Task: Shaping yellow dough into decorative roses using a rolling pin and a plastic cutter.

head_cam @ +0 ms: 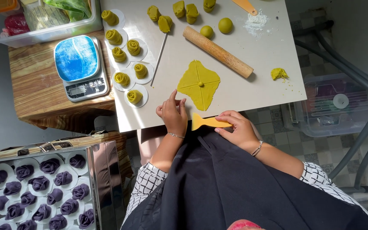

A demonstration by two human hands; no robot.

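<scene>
A flat yellow-green dough sheet [199, 84], cut by a cross into four flaps with a small ball at its centre, lies on the white board [265, 72]. My left hand [173, 114] rests at the board's near edge, fingers apart, fingertips just left of the sheet's lower corner, holding nothing. My right hand [237, 127] pinches the handle of a yellow plastic scraper [205, 122], which lies below the sheet at the board's edge. A wooden rolling pin [218, 52] lies diagonally above the sheet.
Rolled yellow-green dough roses [127, 64] sit on white paper rounds at the board's left; dough pieces and balls [218, 26] lie at the top. A thin metal rod [159, 53], a blue-topped scale [79, 66], a steel tray of purple dough roses [43, 191] and plastic bins surround.
</scene>
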